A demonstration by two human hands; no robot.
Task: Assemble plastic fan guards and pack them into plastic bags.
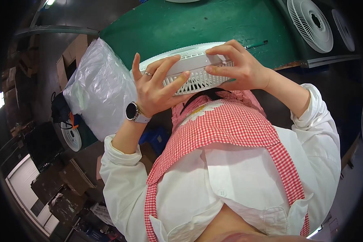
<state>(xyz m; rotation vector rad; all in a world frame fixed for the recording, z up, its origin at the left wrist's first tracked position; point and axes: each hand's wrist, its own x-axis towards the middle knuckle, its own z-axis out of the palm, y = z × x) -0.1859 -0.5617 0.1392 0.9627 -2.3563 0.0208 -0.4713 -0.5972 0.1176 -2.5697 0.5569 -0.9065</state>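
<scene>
A round white plastic fan grille [195, 82] with many slots is tilted up on edge at the near side of the green table, close to my apron. My left hand [157, 84] grips its left side, thumb and fingers pressed along the rim. On the right, my right hand [242, 66] pinches the rim between thumb and forefinger, the other fingers curled at or behind it. A smooth white band runs between the slotted faces. The grille's underside is largely hidden by its own rim and my hands.
On the green table [169, 24], a thin green stick-like tool [257, 44] lies beyond my right hand. More white fan grilles [328, 38] rest on a dark surface at far right. A large clear plastic bag [102, 88] bulges at left, with another white grille [71, 136] below it.
</scene>
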